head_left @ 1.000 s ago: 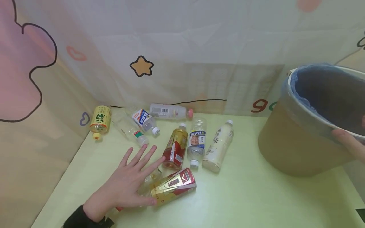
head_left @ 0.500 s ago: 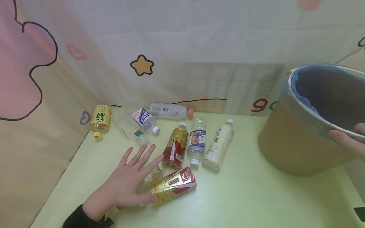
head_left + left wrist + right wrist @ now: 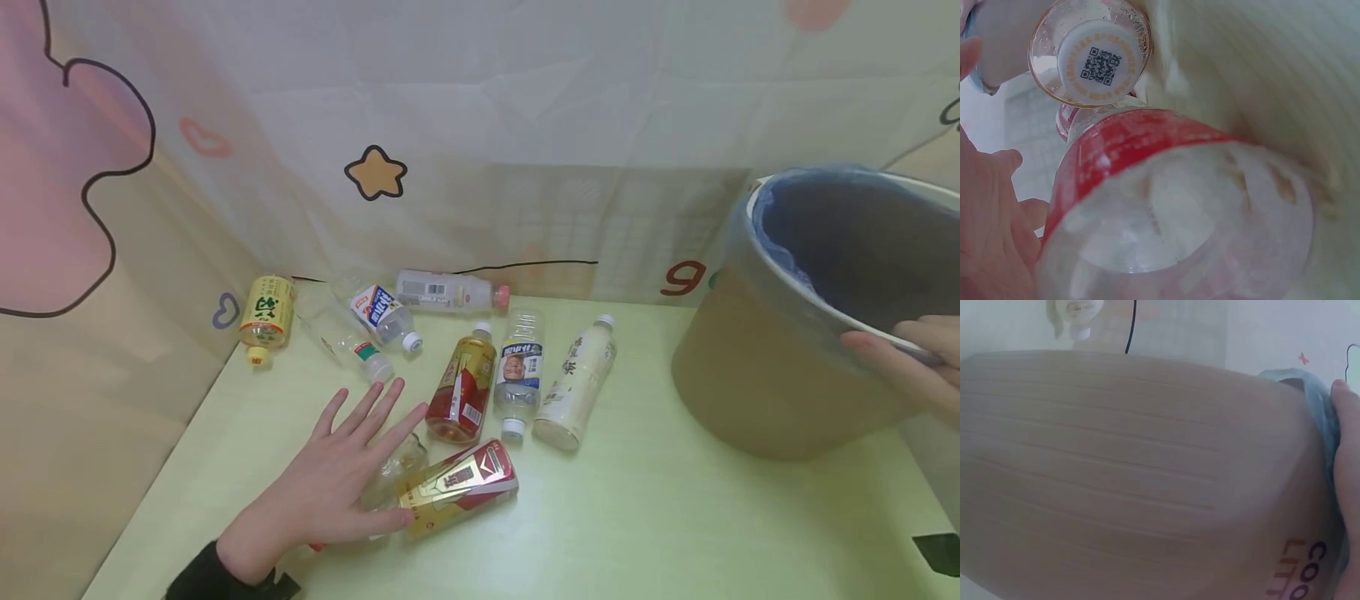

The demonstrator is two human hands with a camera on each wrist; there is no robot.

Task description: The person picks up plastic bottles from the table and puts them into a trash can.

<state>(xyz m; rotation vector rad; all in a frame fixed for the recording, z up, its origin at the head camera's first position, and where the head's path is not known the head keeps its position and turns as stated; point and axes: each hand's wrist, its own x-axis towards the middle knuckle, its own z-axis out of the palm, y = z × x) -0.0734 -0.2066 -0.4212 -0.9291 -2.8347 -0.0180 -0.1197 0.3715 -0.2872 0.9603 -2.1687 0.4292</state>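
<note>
Bin (image 3: 780,367) gripped by right hand (image 3: 918,382); left hand (image 3: 337,483) spread near bottles (image 3: 461,487).

Gap between cream bottle (image 3: 575,385) and bin (image 3: 772,358), bottles (image 3: 461,390) obstructing leftward

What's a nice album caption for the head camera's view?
Left hand spread near plastic bottles scattered on a pale table, right hand gripping a bag-lined bin.

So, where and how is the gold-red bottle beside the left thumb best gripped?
Probably round the middle of the gold-red bottle, from above and its right: it lies on its side, and the left hand overlaps its left end.
</note>
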